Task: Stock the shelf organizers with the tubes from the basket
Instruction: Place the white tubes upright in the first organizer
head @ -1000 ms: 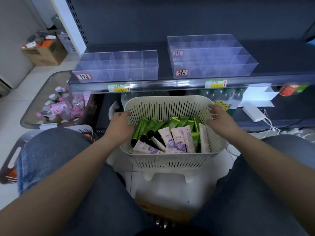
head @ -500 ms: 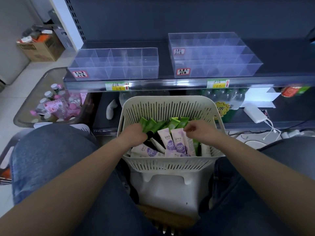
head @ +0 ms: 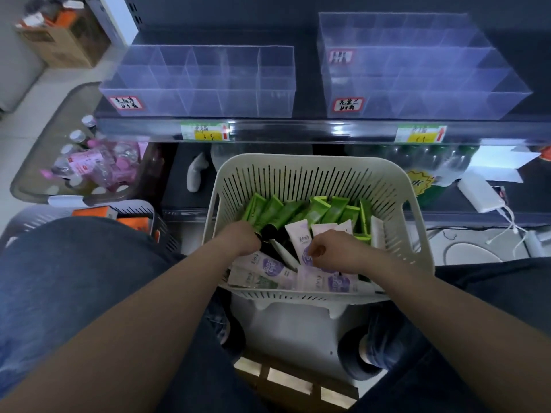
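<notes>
Far left: 1 cardboard box [head: 64,43] on the floor, then 1 grey bin [head: 38,162] of pink-labelled bottles. On the shelf [head: 298,132]: 2 clear organizers, left organizer [head: 202,81] and stepped right organizer [head: 417,70], with 2 yellow price tags [head: 205,132] on the shelf edge below. Centre: 1 white slotted basket [head: 313,158] between the person's knees, holding all the tubes; at least 7 green tubes [head: 316,210] at the back and at least 7 pink-and-white tubes [head: 268,266] in front. Left hand [head: 241,238] is knuckles-up, its fingers buried among the green tubes' black caps; grip cannot be told. Right hand [head: 334,248] is curled narrow, thumb on the purple print of one pink tube [head: 296,234], pinching it. Far right: 1 white power bank [head: 480,193] with a cable. Against 1.0 s ago: both hands have left the basket rim; against 0.5 s ago: they sit deeper in the pile.
</notes>
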Motion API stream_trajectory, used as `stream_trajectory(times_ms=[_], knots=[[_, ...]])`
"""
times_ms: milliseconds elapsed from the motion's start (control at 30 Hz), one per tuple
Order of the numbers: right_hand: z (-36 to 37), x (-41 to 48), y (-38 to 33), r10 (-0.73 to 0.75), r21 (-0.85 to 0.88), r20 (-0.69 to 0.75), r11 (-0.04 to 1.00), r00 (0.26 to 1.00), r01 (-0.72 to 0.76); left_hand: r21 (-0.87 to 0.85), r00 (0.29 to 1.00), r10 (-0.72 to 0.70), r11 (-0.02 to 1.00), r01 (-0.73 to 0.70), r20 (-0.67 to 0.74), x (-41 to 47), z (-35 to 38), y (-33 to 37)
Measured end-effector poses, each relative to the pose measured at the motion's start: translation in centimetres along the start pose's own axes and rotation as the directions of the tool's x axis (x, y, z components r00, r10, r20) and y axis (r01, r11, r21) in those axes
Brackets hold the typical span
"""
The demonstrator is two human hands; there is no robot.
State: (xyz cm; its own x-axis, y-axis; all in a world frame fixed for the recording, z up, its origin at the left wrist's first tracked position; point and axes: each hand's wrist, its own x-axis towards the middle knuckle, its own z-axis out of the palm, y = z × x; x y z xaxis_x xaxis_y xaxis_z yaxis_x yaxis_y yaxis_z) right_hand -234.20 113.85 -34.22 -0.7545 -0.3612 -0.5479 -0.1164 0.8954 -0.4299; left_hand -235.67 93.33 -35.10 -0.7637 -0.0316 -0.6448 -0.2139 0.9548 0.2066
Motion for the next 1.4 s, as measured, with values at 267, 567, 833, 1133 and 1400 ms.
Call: stream_trajectory(times_ms=[267, 567, 833, 1133, 1400], knots=[[1.9, 1.6, 0.6, -0.036, -0.054, 0.081, 0.998, 0.996, 0.04, 0.093, 0.995, -0.066, 0.994, 0.059, 0.075, 1.6, 1.4, -0.8], [3.3, 1.6, 1.2, -0.089, -0.063, 0.097, 0.993, 0.991, 0.096, 0.089, 0.998, -0.062, 0.994, 0.062, 0.005, 1.1, 1.7, -0.9], [2.9, 0.9, 1.6, -0.125, -0.045, 0.044, 0.991, 0.991, 0.127, -0.1, 0.996, -0.091, 0.991, 0.093, 0.016, 0.1, 0.6, -0.7], [1.4, -0.4, 1.9, -0.107, 0.042, -0.072, 0.993, 0.992, 0.11, -0.574, 0.996, -0.075, 0.814, 0.088, 0.046, -1.6, -0.4, -0.6], [0.1, -2.1, 2.1, -0.09, 0.036, -0.17, 0.995, 0.981, 0.097, -0.626, 0.988, -0.07, 0.779, -0.034, -0.14, -3.4, -1.5, 0.1]])
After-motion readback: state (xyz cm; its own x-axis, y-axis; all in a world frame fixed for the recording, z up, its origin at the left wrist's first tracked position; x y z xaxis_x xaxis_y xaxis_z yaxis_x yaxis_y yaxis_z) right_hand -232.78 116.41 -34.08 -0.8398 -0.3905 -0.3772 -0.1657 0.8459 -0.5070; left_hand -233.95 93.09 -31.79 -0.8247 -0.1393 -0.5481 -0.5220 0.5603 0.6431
